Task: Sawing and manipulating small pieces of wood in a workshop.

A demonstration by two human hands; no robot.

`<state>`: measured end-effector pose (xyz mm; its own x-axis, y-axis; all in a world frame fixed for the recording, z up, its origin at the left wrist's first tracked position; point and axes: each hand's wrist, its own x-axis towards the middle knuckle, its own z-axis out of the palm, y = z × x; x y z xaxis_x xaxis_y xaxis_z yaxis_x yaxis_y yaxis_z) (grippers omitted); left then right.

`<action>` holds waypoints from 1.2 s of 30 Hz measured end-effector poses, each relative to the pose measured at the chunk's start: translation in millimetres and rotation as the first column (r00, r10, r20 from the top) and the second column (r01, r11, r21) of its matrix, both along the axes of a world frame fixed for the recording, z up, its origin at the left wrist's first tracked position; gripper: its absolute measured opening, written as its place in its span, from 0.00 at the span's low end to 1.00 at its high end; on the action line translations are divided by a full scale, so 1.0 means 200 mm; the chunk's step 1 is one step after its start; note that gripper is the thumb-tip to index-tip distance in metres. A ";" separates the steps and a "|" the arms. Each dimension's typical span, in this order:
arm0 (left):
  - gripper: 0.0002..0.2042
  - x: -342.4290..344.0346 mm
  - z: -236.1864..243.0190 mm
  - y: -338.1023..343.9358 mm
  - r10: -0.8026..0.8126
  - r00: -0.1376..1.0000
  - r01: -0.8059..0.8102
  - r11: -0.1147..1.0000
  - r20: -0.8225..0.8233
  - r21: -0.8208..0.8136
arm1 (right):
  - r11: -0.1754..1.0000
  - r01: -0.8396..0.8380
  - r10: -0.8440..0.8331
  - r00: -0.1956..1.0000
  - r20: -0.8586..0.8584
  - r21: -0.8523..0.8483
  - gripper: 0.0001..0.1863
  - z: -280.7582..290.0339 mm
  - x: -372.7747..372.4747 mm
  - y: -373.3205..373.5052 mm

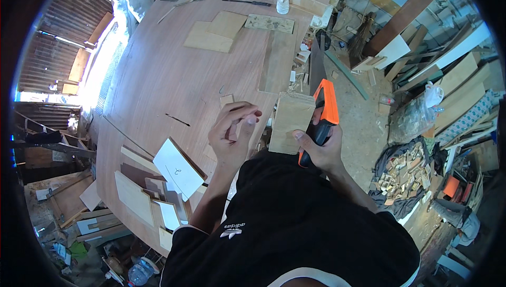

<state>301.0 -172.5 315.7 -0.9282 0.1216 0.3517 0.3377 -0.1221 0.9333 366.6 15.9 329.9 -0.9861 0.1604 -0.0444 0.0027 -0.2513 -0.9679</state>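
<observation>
My right hand (328,152) is closed around the handle of a hand saw (328,99), orange and black, whose blade points away from me past the table's right edge. A small rectangular piece of plywood (290,123) stands against the saw handle, and my right thumb presses on its near right part. To the left of this piece, my left hand (231,126) hovers above the table with its fingers loosely curled and the thumb a little apart from them. Nothing shows between its fingers. A small wood scrap (226,100) lies just beyond it.
The large wooden table (158,81) carries thin plywood sheets (216,31), a plastic bottle (283,4) and a white-faced board (178,170) at the near left. Boards lean along the right side. A sack of wood offcuts (403,173) sits on the floor.
</observation>
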 end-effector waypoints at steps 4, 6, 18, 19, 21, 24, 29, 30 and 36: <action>0.15 0.01 0.06 0.08 -0.073 0.994 0.068 0.996 0.075 0.065 | 1.000 0.004 -0.004 0.999 -0.037 0.008 0.20 -0.02 0.01 0.00; 0.17 0.03 0.08 0.11 -0.080 0.993 0.075 0.996 0.086 0.057 | 1.000 -0.011 0.010 0.999 -0.032 -0.013 0.20 -0.01 0.01 -0.01; 0.13 0.10 0.08 0.21 0.185 0.975 -0.181 0.983 0.123 -0.042 | 0.996 -0.065 0.068 0.997 0.042 -0.067 0.19 0.03 0.01 -0.03; 0.12 0.10 0.09 0.22 0.205 0.970 -0.201 0.979 0.133 -0.045 | 0.996 -0.065 0.068 0.996 0.053 -0.064 0.19 0.03 0.01 -0.03; 0.11 0.10 0.08 0.22 0.220 0.965 -0.215 0.975 0.142 -0.052 | 0.996 -0.059 0.063 0.996 0.063 -0.066 0.20 0.04 0.00 -0.03; 0.10 0.10 0.04 0.21 0.236 0.960 -0.231 0.972 0.152 -0.052 | 0.998 -0.046 0.050 0.996 0.080 -0.049 0.21 0.02 0.00 -0.05; 0.11 0.10 0.01 0.21 0.275 0.922 -0.270 0.961 0.273 -0.056 | 1.000 -0.016 0.015 0.995 0.100 0.009 0.21 0.00 -0.01 -0.06; 0.11 0.10 0.00 0.21 0.265 0.925 -0.258 0.964 0.273 -0.061 | 1.000 -0.015 0.013 0.995 0.104 0.014 0.21 0.00 -0.01 -0.06; 0.11 0.10 -0.02 0.21 0.256 0.918 -0.271 0.962 0.304 0.008 | 0.999 -0.048 0.046 0.991 0.123 0.007 0.19 -0.01 -0.01 -0.05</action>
